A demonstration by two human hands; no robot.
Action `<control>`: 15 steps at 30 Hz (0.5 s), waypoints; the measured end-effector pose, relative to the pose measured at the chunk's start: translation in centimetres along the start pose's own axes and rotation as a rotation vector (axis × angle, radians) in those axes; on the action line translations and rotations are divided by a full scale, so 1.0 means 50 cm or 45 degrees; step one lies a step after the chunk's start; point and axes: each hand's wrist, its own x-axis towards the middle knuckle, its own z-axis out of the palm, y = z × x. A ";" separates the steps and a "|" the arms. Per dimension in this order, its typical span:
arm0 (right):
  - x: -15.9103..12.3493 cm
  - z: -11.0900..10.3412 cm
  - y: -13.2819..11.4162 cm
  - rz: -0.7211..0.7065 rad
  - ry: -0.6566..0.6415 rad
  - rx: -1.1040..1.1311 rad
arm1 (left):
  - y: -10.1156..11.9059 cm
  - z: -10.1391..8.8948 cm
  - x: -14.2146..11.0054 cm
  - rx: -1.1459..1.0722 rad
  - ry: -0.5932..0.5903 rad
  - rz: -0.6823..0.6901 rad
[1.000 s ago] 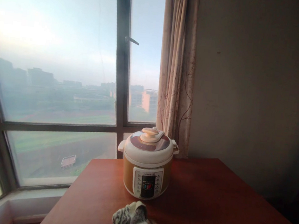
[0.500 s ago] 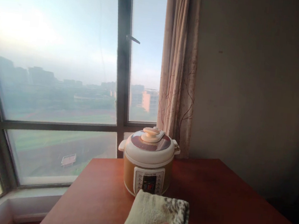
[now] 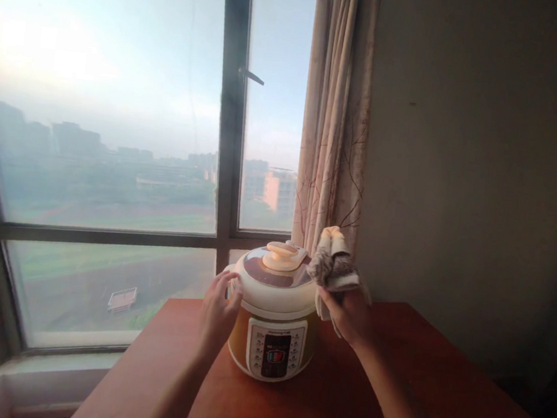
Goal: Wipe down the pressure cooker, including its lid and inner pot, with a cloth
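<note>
A white and yellow electric pressure cooker (image 3: 274, 322) stands on a reddish wooden table (image 3: 388, 396), its lid on and control panel facing me. My left hand (image 3: 218, 309) rests against the cooker's left side by its handle, fingers curved around the rim. My right hand (image 3: 349, 314) is at the cooker's right side, closed on a bunched grey and cream cloth (image 3: 332, 263) that sticks up beside the lid.
A large window (image 3: 114, 150) with a dark frame fills the left, with a sill below. A patterned curtain (image 3: 337, 115) hangs behind the cooker. A plain wall runs along the right, close behind the table's far edge.
Both arms have reached forward to the cooker. The cloth, held low in front of the cooker before, is now raised and bunched at the lid's right side. My left hand has come into view.
</note>
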 end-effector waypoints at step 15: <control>0.022 0.122 -0.055 0.007 -0.267 -0.812 | -0.092 0.055 0.119 -0.209 -0.097 -0.317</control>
